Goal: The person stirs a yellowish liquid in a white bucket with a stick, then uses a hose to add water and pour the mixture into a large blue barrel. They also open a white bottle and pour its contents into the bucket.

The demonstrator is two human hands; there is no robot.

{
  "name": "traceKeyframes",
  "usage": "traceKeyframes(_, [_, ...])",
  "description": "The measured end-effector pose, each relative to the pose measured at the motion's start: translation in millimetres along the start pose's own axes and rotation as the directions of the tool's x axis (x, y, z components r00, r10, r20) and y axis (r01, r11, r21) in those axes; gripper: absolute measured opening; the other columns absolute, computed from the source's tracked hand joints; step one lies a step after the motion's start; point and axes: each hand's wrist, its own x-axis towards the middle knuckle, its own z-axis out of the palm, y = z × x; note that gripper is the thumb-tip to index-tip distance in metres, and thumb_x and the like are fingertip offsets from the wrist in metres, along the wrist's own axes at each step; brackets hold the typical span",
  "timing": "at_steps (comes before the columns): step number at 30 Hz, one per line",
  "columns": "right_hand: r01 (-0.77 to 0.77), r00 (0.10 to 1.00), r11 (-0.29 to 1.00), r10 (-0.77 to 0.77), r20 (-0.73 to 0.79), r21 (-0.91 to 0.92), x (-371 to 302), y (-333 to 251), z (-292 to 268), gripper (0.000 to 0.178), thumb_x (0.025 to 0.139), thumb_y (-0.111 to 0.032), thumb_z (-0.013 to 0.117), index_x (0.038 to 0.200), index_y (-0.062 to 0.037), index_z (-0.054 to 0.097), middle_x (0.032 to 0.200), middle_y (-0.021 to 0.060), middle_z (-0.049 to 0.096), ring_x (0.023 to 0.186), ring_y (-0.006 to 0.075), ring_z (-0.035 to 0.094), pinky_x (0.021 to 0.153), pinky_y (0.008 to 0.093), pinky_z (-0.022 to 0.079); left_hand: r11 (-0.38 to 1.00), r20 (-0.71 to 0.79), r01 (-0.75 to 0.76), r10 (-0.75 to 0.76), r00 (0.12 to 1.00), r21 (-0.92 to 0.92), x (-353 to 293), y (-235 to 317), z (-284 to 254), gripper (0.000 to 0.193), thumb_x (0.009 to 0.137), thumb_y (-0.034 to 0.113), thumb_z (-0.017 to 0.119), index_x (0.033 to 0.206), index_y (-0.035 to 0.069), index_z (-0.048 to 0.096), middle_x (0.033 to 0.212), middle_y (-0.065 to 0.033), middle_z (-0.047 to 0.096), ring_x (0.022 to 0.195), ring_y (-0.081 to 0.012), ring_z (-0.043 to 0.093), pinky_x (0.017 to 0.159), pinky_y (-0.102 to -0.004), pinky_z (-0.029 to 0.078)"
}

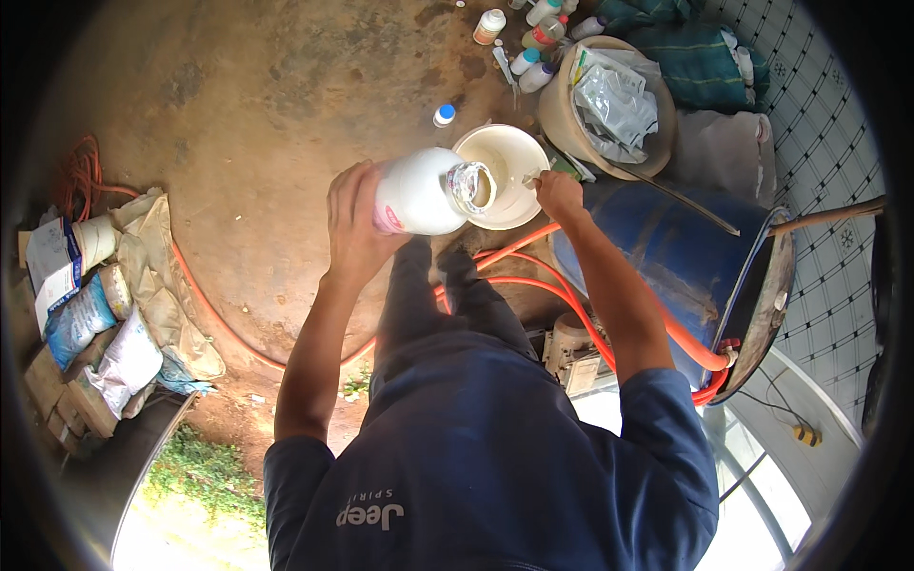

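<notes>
My left hand [354, 214] is wrapped round a large white plastic bottle [419, 195]. The bottle is tipped so that its open mouth points right, with crumpled silver foil about the neck. Behind and partly under that mouth stands a cream bucket [501, 152], its inside pale; whether liquid is flowing cannot be seen. At the bucket's right rim, the fingers of my right hand [560, 195] are closed. A small pale bit shows at their tips, too small to name. Beyond the bucket, a small white bottle with a blue cap [444, 115] sits on the floor.
A tub filled with plastic bags [619, 105] is at the far right, near several small bottles [538, 57]. A blue barrel [657, 257] lies on the right. Orange hose [224, 328] crosses the brown floor. Sacks [129, 347] are piled on the left.
</notes>
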Motion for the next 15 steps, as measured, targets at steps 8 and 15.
traceKeyframes(8, [-0.131,0.936,0.856,0.273,-0.222,0.501,-41.9,15.1,52.2,0.024,0.092,-0.023,0.063,0.094,0.0000,0.070,0.087,0.0225,0.069,0.082,0.0406,0.068,0.072,0.0497,0.053,0.998,0.138,-0.050,0.043,0.990,0.046,14.5,12.1,2.7,0.103,0.056,0.011,0.091,0.143,0.004,0.035,0.140,-0.0219,0.043,0.128,-0.0416,0.044,0.106,-0.0495,0.040])
traceKeyframes(15, [-0.078,0.882,0.422,0.452,-0.135,0.903,-87.6,4.9,63.6,0.032,0.095,-0.027,0.063,0.110,0.0005,0.069,0.090,0.0147,0.074,0.084,0.0218,0.071,0.077,0.0343,0.053,0.990,0.217,-0.137,0.125,0.968,0.041,32.2,25.5,10.7,0.100,0.057,0.016,0.091,0.141,0.003,0.038,0.137,-0.0209,0.045,0.126,-0.0425,0.044,0.104,-0.0520,0.039])
